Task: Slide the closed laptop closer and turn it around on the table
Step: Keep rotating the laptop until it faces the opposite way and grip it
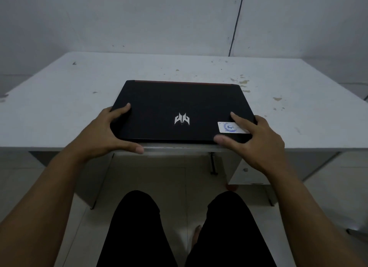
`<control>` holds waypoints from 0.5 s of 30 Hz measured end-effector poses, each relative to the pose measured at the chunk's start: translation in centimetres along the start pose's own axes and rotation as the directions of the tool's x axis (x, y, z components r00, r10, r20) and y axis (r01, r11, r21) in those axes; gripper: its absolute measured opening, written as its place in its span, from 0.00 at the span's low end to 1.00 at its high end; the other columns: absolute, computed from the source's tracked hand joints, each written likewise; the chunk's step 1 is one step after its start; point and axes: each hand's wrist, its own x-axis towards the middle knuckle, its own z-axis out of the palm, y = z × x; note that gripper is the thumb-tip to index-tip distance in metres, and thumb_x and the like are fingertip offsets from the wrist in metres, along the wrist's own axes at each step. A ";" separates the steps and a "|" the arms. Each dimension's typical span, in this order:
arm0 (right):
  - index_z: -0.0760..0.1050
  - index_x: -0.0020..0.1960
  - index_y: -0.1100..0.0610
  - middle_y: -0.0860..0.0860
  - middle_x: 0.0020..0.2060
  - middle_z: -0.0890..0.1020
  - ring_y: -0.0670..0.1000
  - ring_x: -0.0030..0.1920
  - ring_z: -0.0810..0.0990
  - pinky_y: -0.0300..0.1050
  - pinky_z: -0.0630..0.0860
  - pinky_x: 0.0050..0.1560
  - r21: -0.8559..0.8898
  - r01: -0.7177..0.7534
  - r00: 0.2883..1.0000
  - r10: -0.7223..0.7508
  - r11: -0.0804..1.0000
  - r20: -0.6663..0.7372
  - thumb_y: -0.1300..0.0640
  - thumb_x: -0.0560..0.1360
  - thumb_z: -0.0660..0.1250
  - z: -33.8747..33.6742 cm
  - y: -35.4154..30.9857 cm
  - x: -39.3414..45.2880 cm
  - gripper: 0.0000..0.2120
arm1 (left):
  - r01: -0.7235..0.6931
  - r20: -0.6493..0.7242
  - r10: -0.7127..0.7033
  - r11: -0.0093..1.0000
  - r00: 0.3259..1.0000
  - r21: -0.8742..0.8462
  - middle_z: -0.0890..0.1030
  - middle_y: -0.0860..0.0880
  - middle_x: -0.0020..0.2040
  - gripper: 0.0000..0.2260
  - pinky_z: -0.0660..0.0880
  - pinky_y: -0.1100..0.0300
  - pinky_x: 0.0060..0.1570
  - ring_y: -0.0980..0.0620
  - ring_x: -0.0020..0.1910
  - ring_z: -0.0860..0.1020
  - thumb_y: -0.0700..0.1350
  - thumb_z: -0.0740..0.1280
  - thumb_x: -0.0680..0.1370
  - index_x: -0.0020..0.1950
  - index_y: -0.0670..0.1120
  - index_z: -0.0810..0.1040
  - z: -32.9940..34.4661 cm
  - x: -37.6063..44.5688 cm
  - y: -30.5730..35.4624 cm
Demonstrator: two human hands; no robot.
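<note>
With the closed black laptop flat at the near edge of the white tabletop, both hands grip it. Left hand clasps the near-left corner, right hand the near-right, fingers on the lid.

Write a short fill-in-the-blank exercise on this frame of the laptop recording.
1. The closed black laptop lies on the stained ____ table.
2. The white rectangular sticker sits on the lid beside the ____ hand.
3. The left hand holds the laptop's near-____ corner.

Missing words: white; right; left
</note>
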 end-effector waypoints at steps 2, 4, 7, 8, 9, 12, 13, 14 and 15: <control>0.66 0.74 0.32 0.47 0.70 0.70 0.50 0.67 0.72 0.49 0.73 0.61 0.038 0.055 0.998 -0.056 0.998 0.027 0.18 0.55 0.68 -0.3 0.7 -0.3 0.49 | -0.007 -0.034 0.007 1.000 0.999 0.022 0.66 0.56 0.77 0.63 0.69 0.51 0.71 0.53 0.74 0.68 0.73 0.80 0.48 0.81 0.63 0.62 0.3 0.1 -0.1; 0.66 0.75 0.32 0.47 0.70 0.69 0.50 0.67 0.72 0.49 0.74 0.60 0.031 0.085 0.996 -0.086 0.996 0.024 0.21 0.55 0.71 -0.3 0.9 -0.3 0.50 | -0.009 -0.056 0.012 0.999 0.998 0.049 0.65 0.55 0.77 0.62 0.69 0.49 0.71 0.52 0.74 0.69 0.73 0.80 0.50 0.81 0.62 0.61 0.5 0.0 -0.1; 0.66 0.75 0.32 0.47 0.70 0.69 0.50 0.68 0.71 0.47 0.73 0.59 0.045 0.099 0.995 -0.100 0.994 0.020 0.24 0.56 0.73 -0.1 1.0 0.0 0.49 | -0.026 -0.094 0.034 0.996 0.995 0.085 0.65 0.54 0.78 0.59 0.69 0.48 0.71 0.51 0.74 0.69 0.71 0.81 0.55 0.82 0.61 0.60 0.9 -0.5 0.1; 0.66 0.75 0.32 0.47 0.70 0.69 0.50 0.68 0.70 0.47 0.73 0.58 0.052 0.097 0.995 -0.098 0.994 0.019 0.24 0.56 0.73 -0.1 1.0 0.0 0.48 | -0.034 -0.107 0.044 0.995 0.993 0.093 0.65 0.54 0.79 0.58 0.69 0.48 0.70 0.50 0.74 0.69 0.69 0.80 0.56 0.82 0.60 0.60 1.1 -0.7 0.1; 0.67 0.74 0.32 0.47 0.70 0.69 0.50 0.68 0.70 0.47 0.73 0.58 0.059 0.096 0.995 -0.097 0.994 0.018 0.24 0.55 0.72 -0.1 1.1 0.1 0.48 | -0.040 -0.117 0.051 0.994 0.992 0.102 0.64 0.53 0.79 0.57 0.69 0.48 0.70 0.50 0.75 0.69 0.68 0.80 0.57 0.82 0.59 0.60 1.3 -1.0 0.2; 0.68 0.74 0.32 0.47 0.70 0.70 0.50 0.68 0.71 0.44 0.71 0.55 0.078 0.101 0.995 -0.102 0.992 0.007 0.24 0.54 0.71 -0.2 1.3 0.2 0.48 | -0.061 -0.136 0.078 0.990 0.988 0.124 0.63 0.52 0.79 0.56 0.70 0.49 0.70 0.50 0.75 0.68 0.67 0.78 0.58 0.83 0.58 0.60 1.9 -1.6 0.1; 0.68 0.73 0.32 0.47 0.69 0.71 0.50 0.67 0.71 0.43 0.70 0.54 0.085 0.101 0.995 -0.102 0.991 0.002 0.24 0.54 0.71 -0.2 1.4 0.3 0.48 | -0.065 -0.136 0.082 0.990 0.987 0.126 0.63 0.51 0.79 0.55 0.70 0.49 0.71 0.49 0.75 0.68 0.67 0.78 0.59 0.83 0.58 0.60 1.9 -1.8 0.1; 0.69 0.73 0.33 0.47 0.69 0.71 0.49 0.67 0.71 0.42 0.70 0.53 0.093 0.103 0.995 -0.103 0.990 -0.006 0.24 0.54 0.71 -0.2 1.4 0.3 0.48 | -0.069 -0.134 0.087 0.989 0.987 0.130 0.63 0.51 0.79 0.55 0.69 0.49 0.71 0.49 0.75 0.68 0.67 0.78 0.59 0.83 0.58 0.60 1.9 -1.8 0.0; 0.70 0.73 0.33 0.47 0.68 0.72 0.49 0.66 0.72 0.42 0.69 0.52 0.097 0.107 0.994 -0.106 0.989 -0.015 0.24 0.53 0.72 -0.1 1.4 0.3 0.48 | -0.074 -0.130 0.091 0.989 0.987 0.131 0.63 0.50 0.79 0.55 0.69 0.49 0.71 0.49 0.76 0.68 0.67 0.78 0.59 0.83 0.57 0.60 1.9 -1.8 0.0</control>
